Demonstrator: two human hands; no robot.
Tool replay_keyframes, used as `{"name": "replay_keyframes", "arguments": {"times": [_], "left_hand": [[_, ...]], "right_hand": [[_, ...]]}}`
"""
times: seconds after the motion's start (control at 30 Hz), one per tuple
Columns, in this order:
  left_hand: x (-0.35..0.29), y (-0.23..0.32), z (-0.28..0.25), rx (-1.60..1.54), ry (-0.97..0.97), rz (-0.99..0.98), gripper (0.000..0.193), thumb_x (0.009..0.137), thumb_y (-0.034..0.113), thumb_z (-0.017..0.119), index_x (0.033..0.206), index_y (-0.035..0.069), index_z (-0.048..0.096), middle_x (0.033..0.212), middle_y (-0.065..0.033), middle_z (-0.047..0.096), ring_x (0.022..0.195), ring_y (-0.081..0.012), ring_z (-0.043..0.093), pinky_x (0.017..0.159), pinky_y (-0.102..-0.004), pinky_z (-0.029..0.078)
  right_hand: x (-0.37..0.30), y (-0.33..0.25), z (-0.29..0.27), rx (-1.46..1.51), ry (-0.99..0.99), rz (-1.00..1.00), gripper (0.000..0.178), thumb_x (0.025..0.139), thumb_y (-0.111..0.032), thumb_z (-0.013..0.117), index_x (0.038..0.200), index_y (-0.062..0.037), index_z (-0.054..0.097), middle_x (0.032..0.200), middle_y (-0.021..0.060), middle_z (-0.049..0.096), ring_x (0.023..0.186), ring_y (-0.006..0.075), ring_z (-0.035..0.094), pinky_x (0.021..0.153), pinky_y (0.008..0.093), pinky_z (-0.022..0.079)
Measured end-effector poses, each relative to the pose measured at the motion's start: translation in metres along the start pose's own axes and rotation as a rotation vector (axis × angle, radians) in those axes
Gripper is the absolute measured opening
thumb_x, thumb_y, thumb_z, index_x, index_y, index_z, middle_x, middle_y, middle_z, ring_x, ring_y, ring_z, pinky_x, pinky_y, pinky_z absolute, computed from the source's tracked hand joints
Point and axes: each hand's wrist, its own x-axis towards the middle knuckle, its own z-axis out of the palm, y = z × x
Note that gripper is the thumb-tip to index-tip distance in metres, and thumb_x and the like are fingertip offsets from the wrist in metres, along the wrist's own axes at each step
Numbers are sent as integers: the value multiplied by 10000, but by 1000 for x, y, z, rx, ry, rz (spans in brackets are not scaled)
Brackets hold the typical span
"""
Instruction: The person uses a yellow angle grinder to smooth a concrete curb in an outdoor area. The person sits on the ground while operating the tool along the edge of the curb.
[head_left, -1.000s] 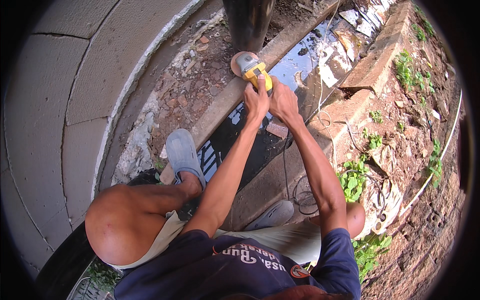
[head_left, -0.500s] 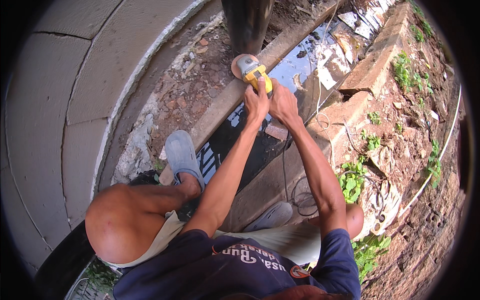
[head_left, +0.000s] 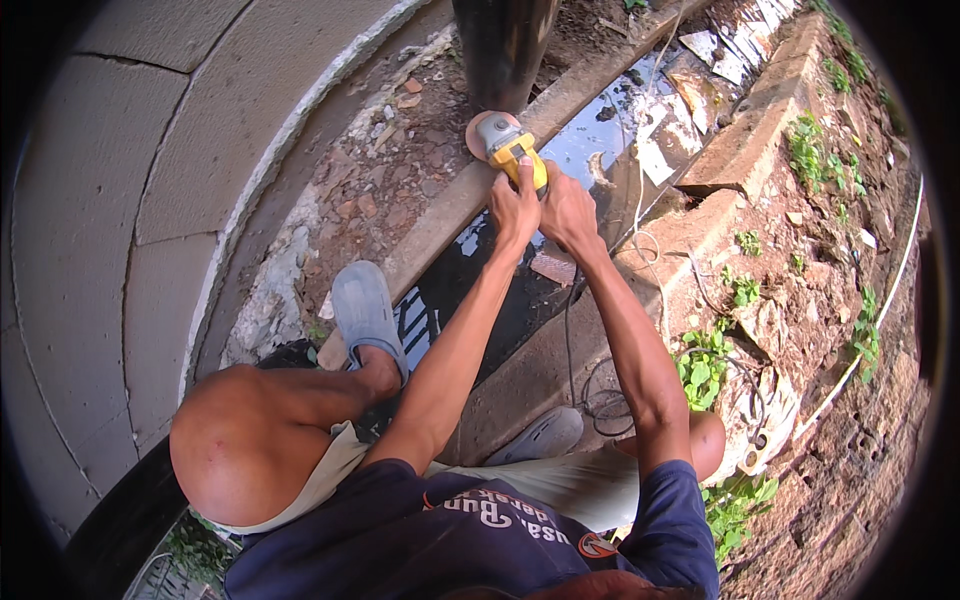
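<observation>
Squats astride a narrow water channel [head_left: 512, 325], holding a yellow and grey angle grinder [head_left: 517, 160] in both bare hands, with arms stretched well forward. Grips the back of its yellow body with the left hand [head_left: 514, 208], with thumb laid along the top and fingers curled round the side, partly hidden. Closes the right hand [head_left: 568, 210] on the rear end, just beside the left, with fingers wrapped around and mostly out of sight. Holds the tool out over the far part of the channel's left side, with the round reddish disc [head_left: 477, 136] over or beside the concrete ledge [head_left: 435, 225], near the foot of a thick black post [head_left: 502, 55]. Cannot tell from this angle about contact between disc and post or ledge (nor about any spinning).

Rests one grey-blue clog [head_left: 362, 312] at the ledge on the left, the other clog [head_left: 548, 437] on the opposite concrete edge. Trails a dark cord [head_left: 570, 345] down beside the right forearm into loose coils. Has a piece of brick [head_left: 553, 265] below the hands in the channel, broken rubble [head_left: 395, 190] to the left, and a thin white cable [head_left: 650, 250] and leafy green plants [head_left: 705, 372] to the right
</observation>
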Motion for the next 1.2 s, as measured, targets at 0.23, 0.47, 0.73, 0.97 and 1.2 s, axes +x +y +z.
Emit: {"name": "replay_keyframes", "arguments": {"times": [0.23, 0.47, 0.73, 0.97, 1.2], "left_hand": [[-4, -3, 10, -29, -12, 6, 772, 1110, 611, 559, 1216, -138, 715, 1095, -292, 779, 1061, -366, 761, 925, -467, 561], [-4, -2, 9, -19, -17, -10, 798, 1108, 634, 547, 1241, -136, 708, 1131, -302, 772, 1094, -386, 755, 951, -480, 556], [-5, -2, 9, -20, -32, -13, 797, 1110, 634, 545, 1250, -134, 705, 1138, -292, 772, 1100, -374, 751, 956, -471, 555], [-5, -3, 13, -27, -37, -10, 785, 1114, 618, 549, 1249, -140, 704, 1134, -286, 773, 1085, -350, 750, 945, -459, 554], [-3, -4, 14, -24, -34, -7, 784, 1113, 605, 551, 1258, -151, 699, 1141, -302, 769, 1102, -365, 750, 952, -459, 555]], "right_hand": [[-5, 7, -6, -19, 7, 16, 541, 994, -390, 663, 1389, -20, 639, 1050, 335, 770, 1009, 525, 750, 868, 626, 566], [-3, 7, -5, -10, -5, 8, 541, 977, -414, 680, 1347, -21, 637, 1046, 336, 768, 1004, 527, 749, 870, 628, 566], [-4, 10, -4, 0, 6, 16, 560, 976, -432, 684, 1361, -28, 641, 1047, 333, 771, 1001, 529, 751, 869, 630, 567], [-4, 10, -7, -7, -8, 42, 582, 980, -447, 683, 1385, -31, 640, 1049, 334, 772, 1005, 527, 754, 875, 631, 568], [-4, 12, -6, 0, 5, 24, 577, 978, -442, 685, 1387, -38, 637, 1057, 339, 768, 1008, 531, 750, 878, 631, 567]]}}
